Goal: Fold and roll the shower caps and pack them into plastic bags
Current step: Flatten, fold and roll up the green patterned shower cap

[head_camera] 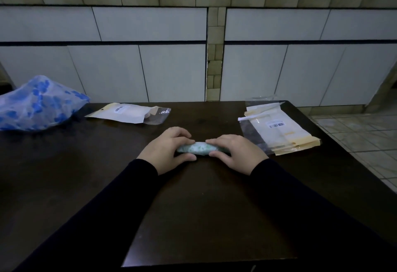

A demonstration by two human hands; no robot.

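Dark wood tabletop, and right in the middle of it sits a rolled shower cap, pale with a greenish print, lying crosswise as a tight little tube. Both hands are on it. The left hand has its grip wrapped around the roll's left end, fingers curled over the far side and thumb tucked along the near side. The right hand does the same on the right end, fingers over the top, thumb pressed against the near edge. Only the middle stretch of the roll shows between them. Black sleeves run down both arms.

Off at the far left edge there's a loose shower cap, clear with blue blotches, puffed up in a heap and partly hanging past the tabletop's edge. Just beside it, toward the middle, lies a packed bag with a white insert and a barcode sticker, its clear flap pointing right. On the right side, well apart from the hands, is a stack of empty plastic bags, flat, with yellowish header strips and a barcode label on top. Behind everything is a white tiled wall.
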